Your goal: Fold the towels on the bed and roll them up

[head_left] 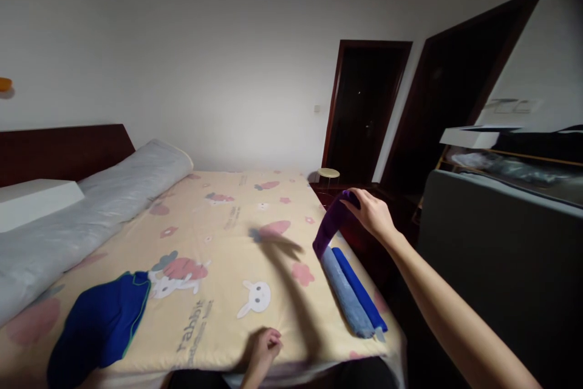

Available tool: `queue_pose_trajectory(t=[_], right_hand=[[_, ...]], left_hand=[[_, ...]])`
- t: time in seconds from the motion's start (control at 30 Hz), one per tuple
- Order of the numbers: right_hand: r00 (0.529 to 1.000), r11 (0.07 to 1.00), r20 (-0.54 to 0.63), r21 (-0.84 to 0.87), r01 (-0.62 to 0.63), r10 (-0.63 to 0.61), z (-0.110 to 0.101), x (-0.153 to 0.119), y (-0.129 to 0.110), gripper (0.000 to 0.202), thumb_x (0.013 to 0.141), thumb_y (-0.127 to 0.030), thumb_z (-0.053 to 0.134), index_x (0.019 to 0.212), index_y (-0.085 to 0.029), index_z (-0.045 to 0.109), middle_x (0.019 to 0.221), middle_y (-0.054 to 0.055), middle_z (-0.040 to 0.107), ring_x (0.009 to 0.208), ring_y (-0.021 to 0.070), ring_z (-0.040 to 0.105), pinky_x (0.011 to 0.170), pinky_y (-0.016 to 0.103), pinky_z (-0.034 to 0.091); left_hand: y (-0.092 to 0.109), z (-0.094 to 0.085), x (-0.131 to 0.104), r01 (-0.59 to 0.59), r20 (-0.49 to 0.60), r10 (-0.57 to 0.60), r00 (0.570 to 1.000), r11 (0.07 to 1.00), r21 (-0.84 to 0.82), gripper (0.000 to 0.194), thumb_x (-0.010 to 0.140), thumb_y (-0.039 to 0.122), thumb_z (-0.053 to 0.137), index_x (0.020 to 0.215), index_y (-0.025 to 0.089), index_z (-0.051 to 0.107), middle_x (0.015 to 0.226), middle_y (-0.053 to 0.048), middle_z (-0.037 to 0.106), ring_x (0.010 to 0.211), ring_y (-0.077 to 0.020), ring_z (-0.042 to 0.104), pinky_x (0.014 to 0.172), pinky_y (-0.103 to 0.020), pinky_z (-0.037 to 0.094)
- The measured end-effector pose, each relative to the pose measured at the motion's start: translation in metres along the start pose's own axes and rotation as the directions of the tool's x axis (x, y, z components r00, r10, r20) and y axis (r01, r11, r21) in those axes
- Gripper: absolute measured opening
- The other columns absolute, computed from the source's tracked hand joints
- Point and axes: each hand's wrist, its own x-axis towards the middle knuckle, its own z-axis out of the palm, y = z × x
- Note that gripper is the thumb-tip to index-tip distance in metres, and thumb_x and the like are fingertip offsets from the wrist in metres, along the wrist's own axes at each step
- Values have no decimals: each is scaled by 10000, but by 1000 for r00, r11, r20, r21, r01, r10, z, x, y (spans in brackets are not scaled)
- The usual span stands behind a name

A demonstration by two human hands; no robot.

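My right hand (371, 213) pinches one end of a purple folded cloth (331, 224) and holds it up over the right edge of the bed. The cloth bends down to the left, its lower end close to a grey-blue rolled cloth (348, 295). Alongside that lies a blue folded cloth (362, 292), parallel to it on the sheet. My left hand (266, 349) rests low at the near edge of the bed, fingers curled in, with nothing seen in them. A dark blue cloth with green trim (107, 319) lies spread at the left.
A patterned sheet (228, 316) covers the bed. Along its left side lies a long grey roll (122, 195), beside a white box-like object (40, 198). A small round stool (328, 173) stands beyond the far corner. To the right is a dark grey panel (496, 267) before a cluttered shelf.
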Motion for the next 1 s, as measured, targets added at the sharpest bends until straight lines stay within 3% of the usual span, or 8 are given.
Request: queue_pose_trajectory(t=[0.1, 0.2, 0.3, 0.4, 0.67, 0.8, 0.9, 1.0], right_hand=[[996, 992, 6, -84, -94, 94, 25, -51, 10, 373, 960, -447, 404, 1145, -165, 563, 1040, 125, 659, 735, 221, 652, 580, 293, 430], [946, 971, 249, -168, -171, 210, 58, -128, 12, 278, 936, -382, 411, 1061, -185, 562, 1006, 102, 636, 620, 195, 621, 500, 288, 362], [793, 955, 537, -223, -196, 288, 86, -207, 7, 203, 908, -272, 417, 1042, -208, 556, 1038, 106, 622, 659, 204, 643, 528, 295, 368], [661, 943, 673, -255, -213, 331, 99, -255, 3, 285, 836, -164, 471, 1106, -213, 548, 1097, 123, 619, 808, 240, 679, 600, 303, 411], [439, 908, 800, -308, -283, 408, 106, -276, 12, 418, 716, -143, 593, 1132, -174, 600, 1107, 142, 655, 986, 296, 673, 735, 344, 469], [314, 865, 820, -378, -331, 479, 114, -274, 16, 339, 686, -216, 650, 1023, -187, 666, 992, 137, 699, 986, 351, 670, 836, 490, 464], [303, 824, 783, -428, -372, 543, 126, -261, 22, 466, 769, -425, 594, 1179, -204, 611, 1203, 188, 624, 1118, 407, 598, 879, 627, 408], [312, 770, 731, -441, -461, 606, 144, -260, 21, 811, 759, -614, 538, 1451, -239, 338, 1504, 235, 323, 1321, 455, 398, 903, 675, 373]], left_hand=[[-1, 0, 0, -6, -2, 6, 1000, 1000, -13, 170, 654, 271, 601, 808, 225, 656, 771, -8, 711, 795, -188, 678, 764, -301, 536], [-2, 1, 0, -15, -2, 14, 1000, 999, -32, 175, 651, 258, 584, 809, 222, 649, 775, -5, 708, 798, -180, 676, 764, -291, 531], [-3, 2, 0, -18, -2, 18, 1000, 999, -48, 163, 659, 262, 578, 805, 227, 642, 759, 0, 703, 786, -179, 677, 749, -290, 529], [-4, 2, -1, -18, -7, 17, 1000, 998, -56, 148, 670, 278, 580, 795, 232, 644, 745, 1, 701, 783, -182, 678, 746, -292, 529], [-4, 2, -2, -28, -25, 26, 999, 996, -80, 196, 663, 359, 603, 792, 220, 653, 766, -19, 703, 785, -196, 672, 775, -317, 526], [-4, 2, -2, -33, -28, 30, 999, 994, -101, 224, 659, 404, 632, 784, 220, 654, 753, -27, 704, 771, -206, 673, 755, -324, 528], [-5, 2, -2, -34, -30, 31, 999, 993, -111, 230, 657, 414, 638, 780, 219, 651, 746, -29, 705, 769, -210, 674, 754, -330, 527], [-6, 3, -2, -36, -35, 33, 999, 993, -116, 221, 664, 396, 619, 787, 215, 648, 749, -32, 703, 776, -209, 674, 755, -323, 519]])
